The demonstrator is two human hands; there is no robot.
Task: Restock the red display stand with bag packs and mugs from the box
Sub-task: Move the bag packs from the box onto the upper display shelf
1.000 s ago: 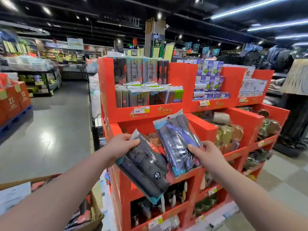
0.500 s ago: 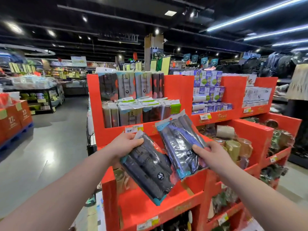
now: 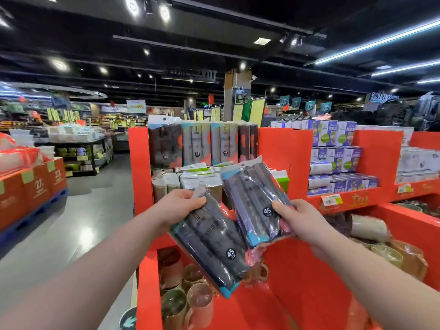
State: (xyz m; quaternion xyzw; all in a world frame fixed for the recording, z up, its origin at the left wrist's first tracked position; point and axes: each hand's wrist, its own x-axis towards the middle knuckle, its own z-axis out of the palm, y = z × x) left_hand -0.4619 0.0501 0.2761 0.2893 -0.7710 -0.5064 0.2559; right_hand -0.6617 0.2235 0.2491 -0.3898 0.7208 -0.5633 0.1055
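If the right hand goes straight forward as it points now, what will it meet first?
Probably the green-topped packs on the stand's top shelf; the right hand with its bag pack points there. Depth is unclear.

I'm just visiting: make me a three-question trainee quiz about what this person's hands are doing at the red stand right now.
1. True or false: each hand holds one dark bag pack.
2. What number is printed on the round label of both held packs?
3. The mugs in the lower left compartment are: A) boxed, B) loose, wrapped in clear film, C) stacked on a pallet.

Key:
1. True: left hand on the left bag pack, right hand on the right bag pack.
2. 45.
3. B, the mugs in the red display stand.
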